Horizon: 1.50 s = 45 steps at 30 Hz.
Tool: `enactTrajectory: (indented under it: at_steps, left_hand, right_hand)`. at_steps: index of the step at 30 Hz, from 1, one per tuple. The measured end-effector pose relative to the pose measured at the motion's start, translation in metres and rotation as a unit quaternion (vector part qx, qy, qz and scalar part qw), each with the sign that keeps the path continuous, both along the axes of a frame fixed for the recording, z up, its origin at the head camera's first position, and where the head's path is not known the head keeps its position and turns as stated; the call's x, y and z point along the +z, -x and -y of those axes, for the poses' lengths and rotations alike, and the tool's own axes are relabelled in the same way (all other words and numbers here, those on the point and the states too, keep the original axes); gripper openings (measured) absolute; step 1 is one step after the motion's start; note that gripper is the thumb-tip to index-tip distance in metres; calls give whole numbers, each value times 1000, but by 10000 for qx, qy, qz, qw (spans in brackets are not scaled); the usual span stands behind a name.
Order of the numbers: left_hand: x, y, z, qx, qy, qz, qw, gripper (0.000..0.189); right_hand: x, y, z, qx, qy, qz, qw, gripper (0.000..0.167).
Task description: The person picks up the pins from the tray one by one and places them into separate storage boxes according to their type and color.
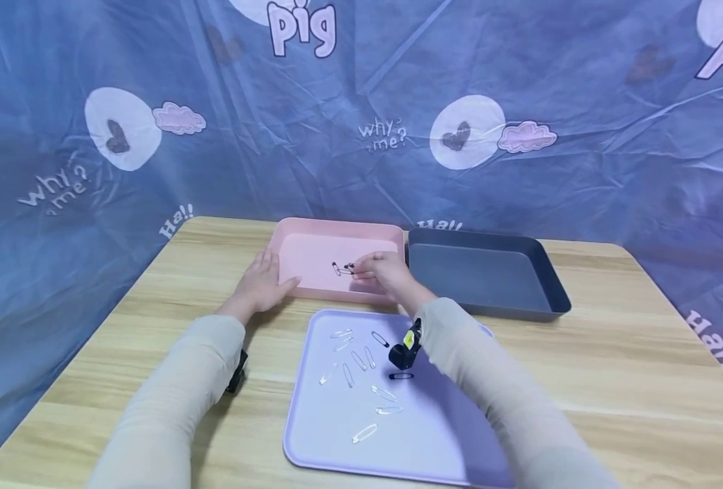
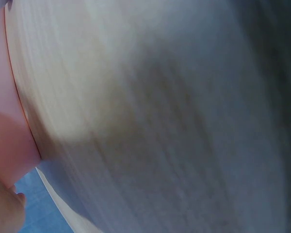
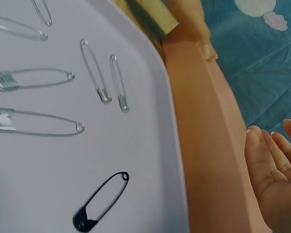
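Note:
My left hand [image 1: 262, 282] rests at the pink tray's front left corner with fingers spread; part of it shows in the left wrist view. Over the right part of the pink tray [image 1: 303, 293] is my right hand [image 1: 389, 273]. Its fingertips are right beside a few black safety pins [image 1: 336, 269] inside that tray. In the right wrist view the right fingers [image 3: 266, 160] look loosely bent, with no pin visible between them and the thumb. Nearer me, a lavender tray [image 1: 337, 448] carries several silver safety pins [image 1: 365, 433] and black ones, including one black safety pin [image 1: 401, 375].
A dark grey tray [image 1: 484, 272] stands against the pink tray's right side. All the trays are on a wooden table [image 1: 630, 380]. Behind them hangs a blue printed cloth [image 1: 349, 163]. The right forearm passes over the lavender tray and hides part of it.

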<state>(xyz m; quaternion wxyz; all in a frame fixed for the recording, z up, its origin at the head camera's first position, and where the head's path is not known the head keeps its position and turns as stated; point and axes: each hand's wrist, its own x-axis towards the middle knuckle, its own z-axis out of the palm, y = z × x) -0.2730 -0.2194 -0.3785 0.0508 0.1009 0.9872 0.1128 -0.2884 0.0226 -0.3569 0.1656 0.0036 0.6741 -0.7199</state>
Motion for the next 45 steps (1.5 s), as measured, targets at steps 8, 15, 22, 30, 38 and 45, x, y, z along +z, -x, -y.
enactTrajectory:
  at_steps: [8, 15, 22, 30, 38, 45]
  left_hand:
    - [1, 1, 1, -37, 39, -35, 10000, 82]
    - [-1, 2, 2, -39, 36, 1, 10000, 82]
    - [0, 1, 3, -18, 17, 49, 10000, 83]
    - [0, -2, 2, -12, -334, 47, 9994, 92]
    - [0, 0, 2, 5, -167, 107, 9998, 84]
    - [-1, 2, 3, -8, -30, 133, 9999, 84]
  right_hand:
    - [17, -16, -12, 3, 126, -100, 9999, 27]
    - [19, -30, -21, 106, 99, -148, 9998, 24]
    - [19, -41, -29, 364, 185, -150, 9991, 20]
    - [17, -52, -39, 679, 14, -166, 9976, 17]
    - [12, -62, -51, 886, -87, -253, 9957, 23]
    - [6, -72, -61, 1088, -226, -246, 9935, 27]
